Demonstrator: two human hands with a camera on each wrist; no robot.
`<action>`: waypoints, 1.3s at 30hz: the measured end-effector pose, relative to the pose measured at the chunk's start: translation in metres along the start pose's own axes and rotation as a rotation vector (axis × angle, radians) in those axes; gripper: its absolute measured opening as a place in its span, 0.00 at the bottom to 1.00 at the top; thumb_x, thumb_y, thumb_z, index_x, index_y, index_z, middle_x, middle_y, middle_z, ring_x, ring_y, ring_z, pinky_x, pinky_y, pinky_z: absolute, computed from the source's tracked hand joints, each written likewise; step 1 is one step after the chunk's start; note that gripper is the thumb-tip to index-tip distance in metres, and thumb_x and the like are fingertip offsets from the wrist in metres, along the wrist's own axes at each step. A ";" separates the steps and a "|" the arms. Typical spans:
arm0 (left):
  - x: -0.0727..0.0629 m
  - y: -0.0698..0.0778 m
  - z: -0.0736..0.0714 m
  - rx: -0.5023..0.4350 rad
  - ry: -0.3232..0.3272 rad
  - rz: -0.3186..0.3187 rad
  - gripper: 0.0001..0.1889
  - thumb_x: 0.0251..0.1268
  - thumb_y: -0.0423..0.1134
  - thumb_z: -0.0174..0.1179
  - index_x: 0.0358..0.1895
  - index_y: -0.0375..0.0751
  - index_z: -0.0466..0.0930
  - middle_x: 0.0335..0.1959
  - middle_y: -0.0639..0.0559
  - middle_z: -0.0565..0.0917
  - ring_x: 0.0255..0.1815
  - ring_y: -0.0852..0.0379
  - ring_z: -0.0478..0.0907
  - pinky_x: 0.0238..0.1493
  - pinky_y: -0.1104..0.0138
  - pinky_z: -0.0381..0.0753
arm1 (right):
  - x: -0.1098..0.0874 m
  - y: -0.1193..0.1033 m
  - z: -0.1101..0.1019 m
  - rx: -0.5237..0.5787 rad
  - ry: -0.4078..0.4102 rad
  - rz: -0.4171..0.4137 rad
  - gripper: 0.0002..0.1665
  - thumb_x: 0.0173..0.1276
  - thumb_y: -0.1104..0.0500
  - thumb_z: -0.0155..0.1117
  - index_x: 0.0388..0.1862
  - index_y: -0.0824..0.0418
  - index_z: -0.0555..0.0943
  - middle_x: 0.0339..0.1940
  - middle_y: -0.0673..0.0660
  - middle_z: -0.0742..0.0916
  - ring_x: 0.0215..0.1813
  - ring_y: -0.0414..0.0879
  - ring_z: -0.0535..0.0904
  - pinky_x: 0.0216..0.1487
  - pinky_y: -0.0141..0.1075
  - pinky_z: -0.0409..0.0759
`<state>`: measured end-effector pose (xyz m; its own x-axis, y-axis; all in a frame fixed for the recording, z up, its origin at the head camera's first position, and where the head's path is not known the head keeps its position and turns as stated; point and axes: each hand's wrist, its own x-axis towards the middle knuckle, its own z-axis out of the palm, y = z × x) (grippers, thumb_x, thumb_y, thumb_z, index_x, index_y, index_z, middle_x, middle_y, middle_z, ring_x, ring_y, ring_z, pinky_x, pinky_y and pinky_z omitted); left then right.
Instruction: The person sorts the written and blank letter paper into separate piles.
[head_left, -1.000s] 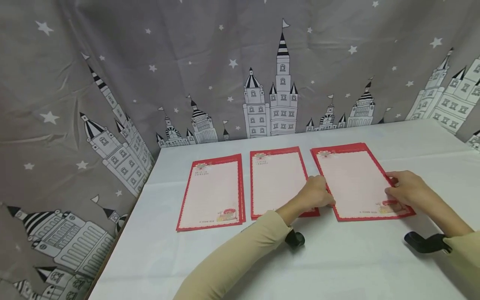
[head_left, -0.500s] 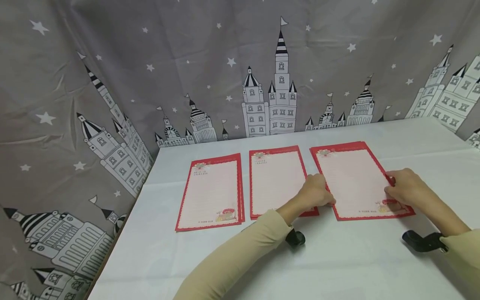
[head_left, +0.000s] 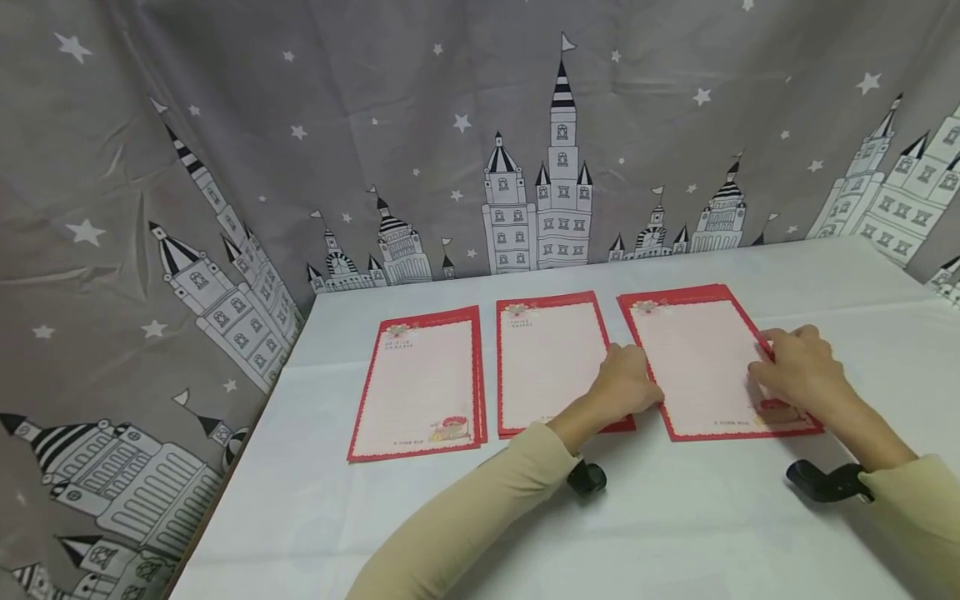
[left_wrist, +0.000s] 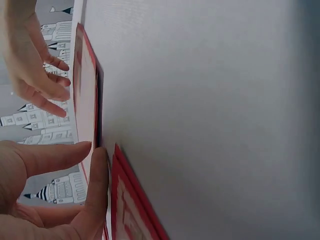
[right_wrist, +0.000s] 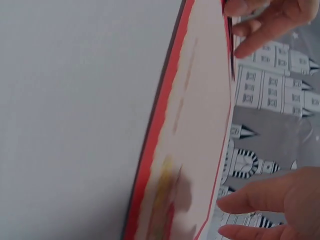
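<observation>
Right hand (left_wrist: pixel 27 62) — off paper (right_wrist: pixel 202 100) (wrist views only)

Left sleeve (head_left: pixel 472 508): pale beige, long, worn to the wrist.
Right sleeve (head_left: pixel 918 504): matching beige, cut off by frame edge.
Left wrist piece (head_left: pixel 588 478): black, rounded, partly hidden.
Right wrist piece (head_left: pixel 823 482): black, curved, seen at the cuff.
Left grip (head_left: pixel 626 383), right grip (head_left: pixel 802 367): seen bare.

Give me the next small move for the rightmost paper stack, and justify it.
Probably lower the right hand to pinch the right edge of the rightmost paper stack and square it. The left hand pinches the left edge, the right hand hovers, apparently holding nothing, and the stack looks uneven at its top-left corner.
</observation>
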<state>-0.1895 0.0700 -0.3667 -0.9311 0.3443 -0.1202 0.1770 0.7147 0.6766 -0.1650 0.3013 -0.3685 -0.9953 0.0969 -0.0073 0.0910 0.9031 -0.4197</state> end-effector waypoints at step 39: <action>-0.020 -0.110 -0.135 0.102 0.052 -0.275 0.13 0.71 0.40 0.65 0.34 0.32 0.76 0.24 0.48 0.73 0.26 0.56 0.67 0.32 0.64 0.68 | 0.026 -0.112 0.035 0.373 -0.468 -0.119 0.35 0.77 0.59 0.59 0.73 0.82 0.66 0.52 0.69 0.84 0.43 0.50 0.80 0.62 0.56 0.73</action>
<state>-0.2333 -0.0979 -0.3411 -0.9631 0.1000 -0.2500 -0.0553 0.8351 0.5473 -0.2019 0.1882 -0.3532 -0.9148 -0.2661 -0.3040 0.0447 0.6811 -0.7308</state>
